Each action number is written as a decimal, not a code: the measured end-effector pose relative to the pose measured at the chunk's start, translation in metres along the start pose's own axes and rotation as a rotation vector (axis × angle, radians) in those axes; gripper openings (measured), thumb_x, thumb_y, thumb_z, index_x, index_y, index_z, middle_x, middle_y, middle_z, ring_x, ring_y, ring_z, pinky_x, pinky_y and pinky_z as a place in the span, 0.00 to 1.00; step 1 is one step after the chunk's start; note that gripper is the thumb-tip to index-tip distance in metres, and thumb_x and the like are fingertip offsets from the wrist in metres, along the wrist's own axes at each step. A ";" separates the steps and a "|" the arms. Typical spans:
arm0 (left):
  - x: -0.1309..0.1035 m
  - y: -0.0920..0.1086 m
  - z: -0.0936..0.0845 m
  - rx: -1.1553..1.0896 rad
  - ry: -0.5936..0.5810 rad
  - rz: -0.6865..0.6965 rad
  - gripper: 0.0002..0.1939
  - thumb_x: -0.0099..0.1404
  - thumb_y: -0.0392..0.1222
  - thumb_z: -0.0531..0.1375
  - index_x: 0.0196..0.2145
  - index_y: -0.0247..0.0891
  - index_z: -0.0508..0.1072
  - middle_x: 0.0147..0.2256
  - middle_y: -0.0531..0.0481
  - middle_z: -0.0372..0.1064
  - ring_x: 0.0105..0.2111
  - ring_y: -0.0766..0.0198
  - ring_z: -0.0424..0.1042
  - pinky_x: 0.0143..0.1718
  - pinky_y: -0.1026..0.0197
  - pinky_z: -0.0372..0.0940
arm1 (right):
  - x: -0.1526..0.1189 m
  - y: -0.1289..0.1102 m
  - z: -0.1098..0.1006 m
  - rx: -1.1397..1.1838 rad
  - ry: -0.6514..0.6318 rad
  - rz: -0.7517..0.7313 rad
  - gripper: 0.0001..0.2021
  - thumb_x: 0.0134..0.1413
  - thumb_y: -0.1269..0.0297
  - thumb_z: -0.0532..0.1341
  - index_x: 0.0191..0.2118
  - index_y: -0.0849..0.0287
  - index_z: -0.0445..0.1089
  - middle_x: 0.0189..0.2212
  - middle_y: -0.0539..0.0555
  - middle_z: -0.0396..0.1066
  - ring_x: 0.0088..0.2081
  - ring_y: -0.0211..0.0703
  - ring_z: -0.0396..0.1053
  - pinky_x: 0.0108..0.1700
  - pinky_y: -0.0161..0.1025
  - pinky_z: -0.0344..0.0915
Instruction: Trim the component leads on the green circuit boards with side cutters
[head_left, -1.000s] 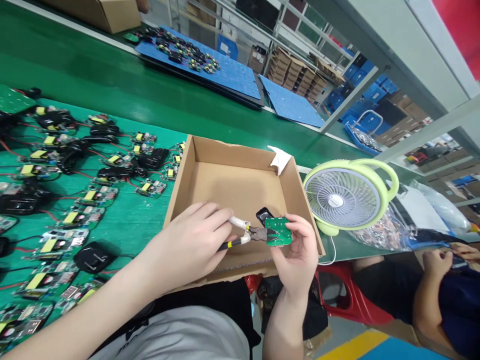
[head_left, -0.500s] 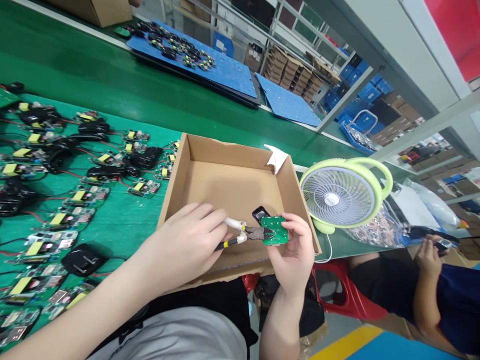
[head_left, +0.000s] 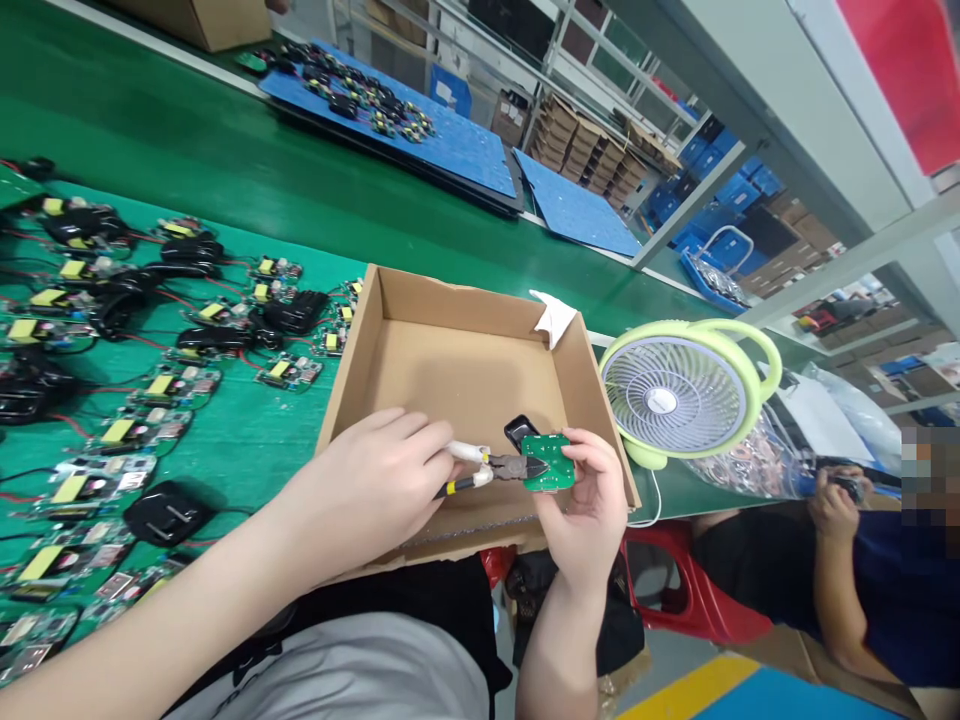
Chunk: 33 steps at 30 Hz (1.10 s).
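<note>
Over the near half of the cardboard box (head_left: 469,350), we grip the pliers (head_left: 484,468) in our left hand (head_left: 382,485), its fingers curled round the white and black-and-yellow handles. Our right hand (head_left: 589,500) pinches the green circuit board (head_left: 549,462) by its right side, thumb below and fingertips above, so that the board is held over the right part of the box, its soldered face toward us. The tips of the pliers lie at the left part of that face; whether they touch it, we cannot tell. Just beyond the board we see a black casing (head_left: 519,431), partly hidden by it.

Left of the box, we have rows of wired boards (head_left: 161,385) with yellow-topped parts, red and black leads and black housings, and among them a black plug (head_left: 166,514) with two metal pins. A white scrap (head_left: 555,318) hangs over the box's far right corner. Right of the box stands a lime-green fan (head_left: 679,395), with a clear bag (head_left: 754,455) beyond it. Behind the box lie blue sheets (head_left: 472,160), and farther right of it, past a red stool (head_left: 694,600), sits another person (head_left: 844,600) holding a small dark object (head_left: 850,488)
</note>
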<state>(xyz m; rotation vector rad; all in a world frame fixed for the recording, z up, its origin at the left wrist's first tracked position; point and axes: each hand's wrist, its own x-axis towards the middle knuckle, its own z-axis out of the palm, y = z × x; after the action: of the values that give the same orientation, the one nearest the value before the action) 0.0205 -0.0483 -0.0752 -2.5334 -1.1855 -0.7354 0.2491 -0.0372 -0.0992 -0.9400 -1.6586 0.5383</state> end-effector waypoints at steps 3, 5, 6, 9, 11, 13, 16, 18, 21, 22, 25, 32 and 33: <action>-0.001 0.000 0.000 0.005 0.000 0.003 0.07 0.59 0.29 0.59 0.29 0.37 0.75 0.26 0.49 0.68 0.26 0.53 0.70 0.27 0.52 0.65 | -0.001 -0.001 0.000 -0.008 0.004 0.004 0.21 0.52 0.80 0.64 0.49 0.51 0.69 0.51 0.57 0.67 0.51 0.48 0.73 0.49 0.44 0.75; -0.001 -0.001 0.000 0.013 -0.002 0.005 0.06 0.58 0.29 0.60 0.29 0.37 0.75 0.26 0.49 0.68 0.26 0.53 0.70 0.28 0.52 0.65 | -0.001 -0.002 0.000 -0.012 0.004 0.003 0.20 0.53 0.80 0.64 0.49 0.51 0.69 0.51 0.57 0.68 0.51 0.48 0.73 0.48 0.43 0.75; -0.002 -0.001 0.000 0.019 0.000 0.008 0.06 0.59 0.29 0.59 0.30 0.37 0.74 0.26 0.48 0.68 0.26 0.53 0.69 0.28 0.52 0.65 | -0.001 -0.002 0.000 -0.013 0.005 -0.001 0.20 0.53 0.80 0.64 0.49 0.52 0.69 0.51 0.57 0.68 0.51 0.47 0.73 0.48 0.43 0.75; -0.001 0.000 0.000 0.038 -0.007 0.013 0.08 0.63 0.30 0.56 0.29 0.38 0.72 0.25 0.48 0.67 0.25 0.54 0.69 0.27 0.53 0.64 | 0.000 -0.002 0.000 -0.020 0.014 -0.021 0.20 0.52 0.79 0.64 0.48 0.52 0.69 0.50 0.57 0.68 0.51 0.48 0.72 0.47 0.44 0.75; 0.000 0.001 0.000 0.045 -0.006 -0.006 0.10 0.64 0.29 0.53 0.28 0.38 0.69 0.24 0.48 0.66 0.24 0.55 0.68 0.27 0.54 0.63 | 0.001 -0.003 0.000 -0.028 0.018 -0.016 0.19 0.53 0.79 0.64 0.48 0.52 0.69 0.50 0.58 0.68 0.51 0.49 0.72 0.47 0.45 0.75; 0.001 0.002 0.000 0.045 -0.015 -0.031 0.10 0.64 0.28 0.52 0.29 0.38 0.68 0.25 0.49 0.66 0.24 0.55 0.68 0.27 0.55 0.62 | 0.001 -0.003 0.000 -0.034 0.012 0.000 0.19 0.53 0.79 0.64 0.48 0.52 0.69 0.51 0.58 0.68 0.52 0.50 0.72 0.48 0.46 0.75; 0.002 0.003 0.001 0.043 -0.029 -0.043 0.11 0.63 0.27 0.51 0.39 0.33 0.71 0.28 0.47 0.69 0.26 0.54 0.71 0.29 0.55 0.64 | 0.000 -0.003 0.000 -0.029 -0.007 0.022 0.20 0.52 0.80 0.64 0.48 0.51 0.69 0.52 0.58 0.68 0.53 0.51 0.72 0.50 0.48 0.75; 0.002 0.003 0.001 0.058 -0.033 -0.032 0.11 0.65 0.28 0.51 0.40 0.31 0.72 0.28 0.45 0.70 0.27 0.53 0.72 0.29 0.54 0.65 | -0.001 -0.003 0.000 -0.020 -0.011 0.034 0.21 0.51 0.80 0.64 0.48 0.51 0.70 0.52 0.58 0.68 0.53 0.50 0.72 0.50 0.47 0.75; 0.005 0.003 0.000 0.067 -0.046 -0.020 0.11 0.68 0.31 0.51 0.30 0.36 0.70 0.25 0.47 0.68 0.25 0.54 0.71 0.27 0.54 0.64 | -0.002 -0.003 -0.001 -0.010 -0.017 0.051 0.21 0.52 0.79 0.64 0.50 0.52 0.70 0.54 0.59 0.68 0.55 0.50 0.71 0.53 0.47 0.74; 0.005 0.003 0.000 0.065 -0.050 -0.024 0.11 0.68 0.32 0.52 0.28 0.37 0.69 0.25 0.47 0.68 0.24 0.54 0.71 0.26 0.54 0.63 | -0.002 -0.003 -0.001 -0.011 -0.021 0.051 0.21 0.53 0.78 0.64 0.51 0.52 0.69 0.54 0.60 0.69 0.56 0.51 0.71 0.54 0.48 0.74; 0.006 0.003 0.001 0.065 -0.058 -0.037 0.09 0.67 0.32 0.54 0.29 0.38 0.69 0.25 0.48 0.68 0.25 0.54 0.71 0.27 0.54 0.63 | -0.002 -0.002 -0.002 -0.025 -0.030 0.044 0.20 0.53 0.77 0.64 0.51 0.54 0.69 0.53 0.60 0.70 0.57 0.51 0.71 0.55 0.48 0.74; 0.003 0.005 0.004 0.094 -0.174 -0.144 0.04 0.65 0.32 0.57 0.32 0.38 0.70 0.29 0.47 0.69 0.26 0.54 0.72 0.25 0.56 0.61 | -0.001 -0.001 -0.003 -0.055 -0.034 0.036 0.18 0.53 0.76 0.64 0.49 0.54 0.69 0.51 0.60 0.70 0.55 0.50 0.71 0.54 0.49 0.74; 0.004 0.006 0.003 0.084 -0.217 -0.169 0.04 0.65 0.33 0.58 0.33 0.37 0.71 0.30 0.46 0.70 0.27 0.54 0.73 0.25 0.56 0.61 | -0.001 -0.001 -0.002 -0.058 -0.038 0.037 0.18 0.53 0.76 0.64 0.49 0.54 0.69 0.52 0.60 0.70 0.55 0.50 0.71 0.54 0.49 0.74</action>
<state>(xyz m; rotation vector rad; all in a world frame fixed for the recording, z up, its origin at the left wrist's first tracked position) 0.0283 -0.0485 -0.0755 -2.5152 -1.4825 -0.4424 0.2510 -0.0383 -0.0983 -1.0095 -1.7015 0.5383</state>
